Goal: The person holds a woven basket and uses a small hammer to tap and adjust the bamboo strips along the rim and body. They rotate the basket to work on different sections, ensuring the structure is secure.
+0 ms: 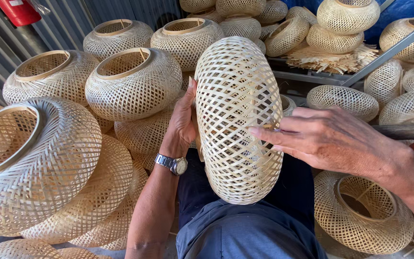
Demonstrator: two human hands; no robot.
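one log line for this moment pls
left hand: holds basket on edge | right hand: fingers touch weave | around: stacked baskets
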